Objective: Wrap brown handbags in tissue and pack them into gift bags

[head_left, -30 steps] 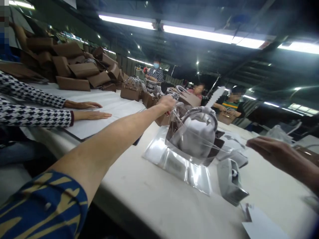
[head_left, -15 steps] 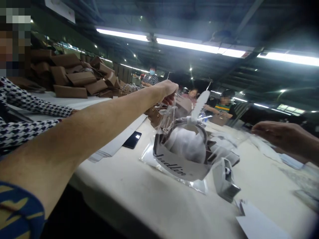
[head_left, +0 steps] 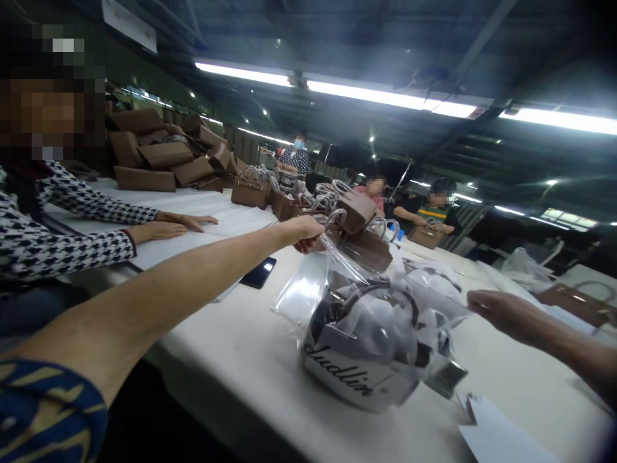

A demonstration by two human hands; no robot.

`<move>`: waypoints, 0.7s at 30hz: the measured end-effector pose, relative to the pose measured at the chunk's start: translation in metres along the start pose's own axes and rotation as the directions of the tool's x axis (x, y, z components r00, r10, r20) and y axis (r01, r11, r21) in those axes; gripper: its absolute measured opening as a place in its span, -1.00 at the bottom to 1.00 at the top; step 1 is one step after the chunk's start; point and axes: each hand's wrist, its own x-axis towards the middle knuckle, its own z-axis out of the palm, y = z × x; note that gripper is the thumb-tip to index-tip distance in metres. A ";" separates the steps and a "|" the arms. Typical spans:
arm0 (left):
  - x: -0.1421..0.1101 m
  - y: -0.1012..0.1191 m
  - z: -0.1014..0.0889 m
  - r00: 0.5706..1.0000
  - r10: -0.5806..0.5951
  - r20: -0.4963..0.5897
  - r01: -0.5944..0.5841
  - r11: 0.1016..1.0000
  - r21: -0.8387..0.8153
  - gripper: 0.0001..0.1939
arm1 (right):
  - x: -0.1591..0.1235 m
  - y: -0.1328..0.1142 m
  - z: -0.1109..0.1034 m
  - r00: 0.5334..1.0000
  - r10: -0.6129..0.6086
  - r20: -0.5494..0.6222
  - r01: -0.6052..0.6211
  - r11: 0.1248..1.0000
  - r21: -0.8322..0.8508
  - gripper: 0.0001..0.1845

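Note:
A handbag (head_left: 344, 378) with dark cursive lettering on its pale front stands on the table, white stuffing inside its looped handles. Clear plastic bag (head_left: 301, 289) film spreads over and around it. My left hand (head_left: 310, 233), arm stretched far forward, pinches the upper left edge of the plastic. On the other side my right hand (head_left: 491, 310) is closed on the film's right edge, so the plastic is pulled wide between both hands. Right behind the handbag lies a small grey-and-white box-like object (head_left: 446, 373), partly covered by the film.
Brown handbags (head_left: 359, 212) crowd the table beyond, with a heap of brown pieces (head_left: 159, 154) far left. A phone (head_left: 259, 272) lies near my left forearm. White paper (head_left: 501, 431) is at front right. A co-worker's hands (head_left: 186, 222) rest on white sheets at left.
My right hand has come down and left, onto the plastic's edge. My left hand has lowered slightly, and the film now spreads wide over the handbag. A white strip above it is gone from view.

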 end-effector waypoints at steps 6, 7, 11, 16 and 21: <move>-0.025 0.017 0.015 0.809 0.588 -0.022 -0.584 0.807 0.088 -0.68 | -0.003 -0.025 0.003 0.996 0.013 0.087 -0.016 0.999 0.034 -0.80; -0.029 0.021 0.017 0.738 0.674 0.043 -0.674 0.734 0.083 -0.62 | -0.002 -0.031 0.001 0.997 0.009 0.081 -0.014 0.998 0.058 -0.72; -0.036 0.019 0.035 0.545 0.785 0.294 -0.838 0.517 0.175 -0.64 | -0.001 -0.060 -0.002 0.991 -0.072 0.116 0.054 0.987 0.153 -0.52; -0.031 0.021 0.039 0.473 0.809 0.349 -0.880 0.412 0.237 -0.76 | 0.006 -0.083 -0.004 0.993 -0.058 0.107 0.022 0.951 0.310 -0.48; -0.026 0.043 0.035 0.391 0.864 0.317 -0.916 0.331 0.228 -0.74 | 0.024 -0.090 0.001 0.953 -0.090 0.290 -0.022 0.931 0.363 -0.69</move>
